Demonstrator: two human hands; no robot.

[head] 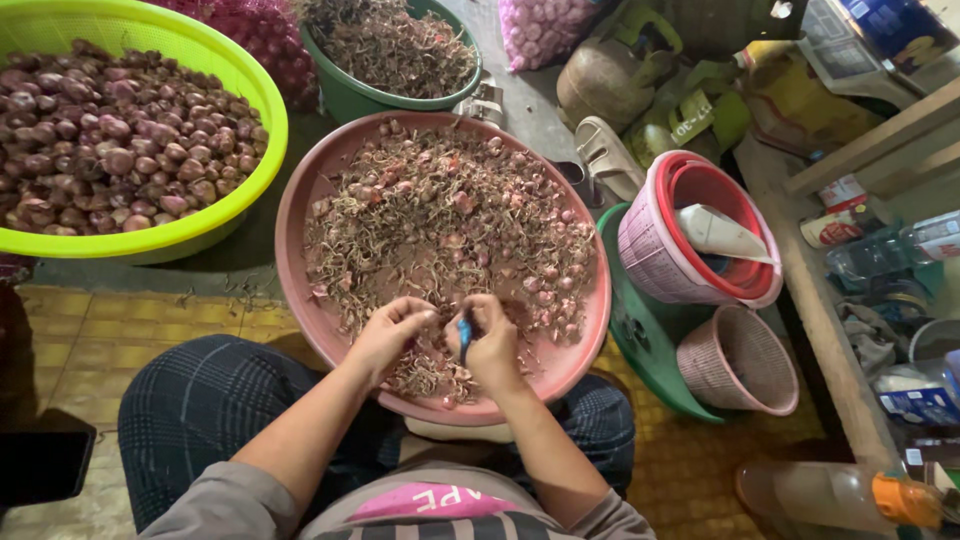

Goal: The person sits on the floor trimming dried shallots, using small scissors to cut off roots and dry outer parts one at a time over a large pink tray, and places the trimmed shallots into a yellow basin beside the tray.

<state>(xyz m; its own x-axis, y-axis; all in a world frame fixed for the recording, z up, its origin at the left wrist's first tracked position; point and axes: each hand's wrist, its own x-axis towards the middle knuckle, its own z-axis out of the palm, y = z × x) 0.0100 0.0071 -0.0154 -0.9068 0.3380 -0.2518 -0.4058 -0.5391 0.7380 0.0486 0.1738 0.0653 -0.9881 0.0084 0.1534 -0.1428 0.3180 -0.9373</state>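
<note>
A wide pink basin [300, 200] rests against my knees, filled with small shallots, dry roots and peel [450, 220]. My left hand [392, 330] is over its near edge, fingers pinched on a small shallot. Close beside it, my right hand [492, 345] grips a small blue-handled knife [465, 338], blade pointing toward the left hand. Both hands almost touch above the scraps.
A lime-green basin [250, 90] of trimmed shallots sits at the far left. A dark green tub [345, 95] of peelings stands behind. To the right are pink baskets [650, 250], a small pink basket [735, 360], a sandal [605, 155] and a wooden shelf [800, 270].
</note>
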